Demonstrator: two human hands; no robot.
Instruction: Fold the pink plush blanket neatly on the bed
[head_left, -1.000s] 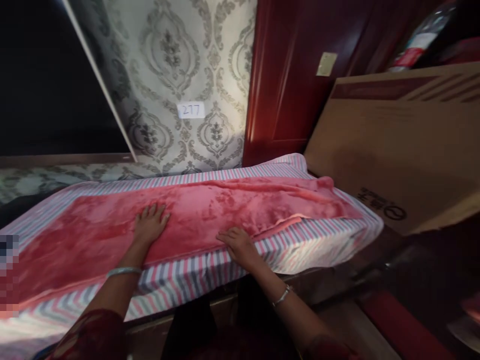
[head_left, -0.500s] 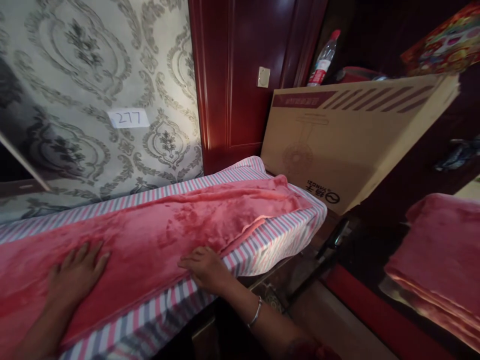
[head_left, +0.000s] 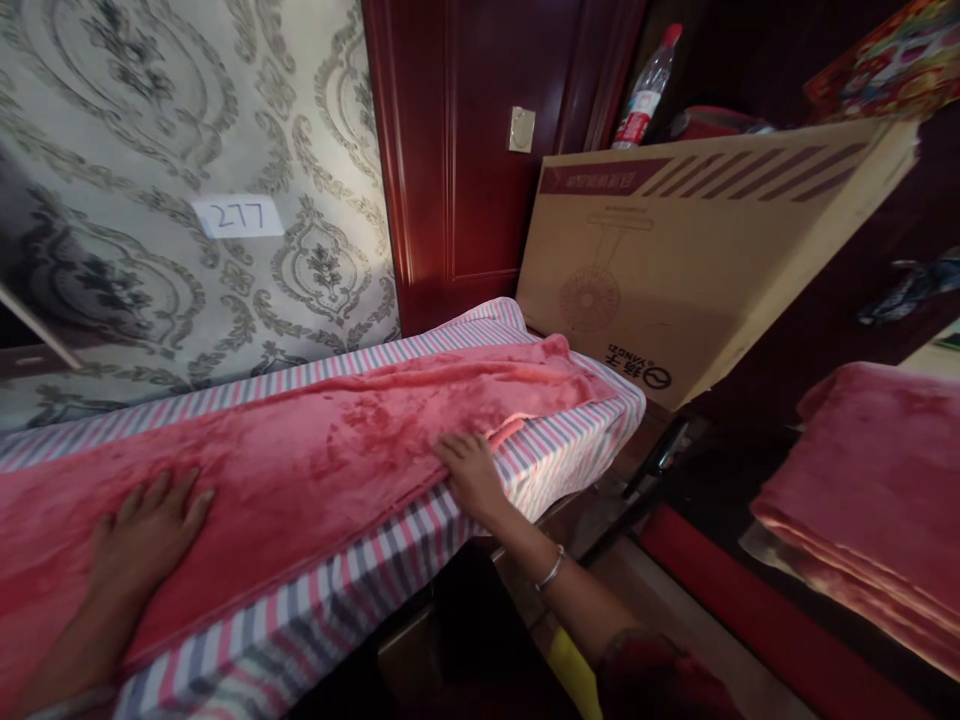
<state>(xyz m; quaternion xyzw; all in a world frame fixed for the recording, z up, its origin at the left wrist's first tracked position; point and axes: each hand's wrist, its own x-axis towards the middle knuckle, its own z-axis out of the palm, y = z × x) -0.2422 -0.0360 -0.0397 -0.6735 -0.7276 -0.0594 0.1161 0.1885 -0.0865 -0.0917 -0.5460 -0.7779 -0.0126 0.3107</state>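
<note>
A long folded pink plush blanket (head_left: 300, 450) lies on a narrow padded surface covered by a striped sheet (head_left: 330, 590). On its left part my left hand (head_left: 146, 530) rests flat, palm down and fingers spread. My right hand (head_left: 474, 475) is laid over the blanket's near edge, toward the right end, with fingers stretched across the pile. Its thumb is hidden, and I see nothing held in it. Beside those fingers a short piece of the edge (head_left: 506, 432) is turned up. The far right end of the blanket is slightly rumpled.
A large cardboard box (head_left: 675, 270) stands beyond the right end, with a plastic bottle (head_left: 649, 92) behind its top edge. More folded pink plush fabric (head_left: 870, 500) sits at the right. Behind are a patterned wall with a numbered paper (head_left: 240, 216) and a dark red door (head_left: 450, 150).
My right hand has slid right along the blanket's near edge, leaving that edge straighter behind it. My left hand stays flat in nearly the same place. The view has shifted slightly.
</note>
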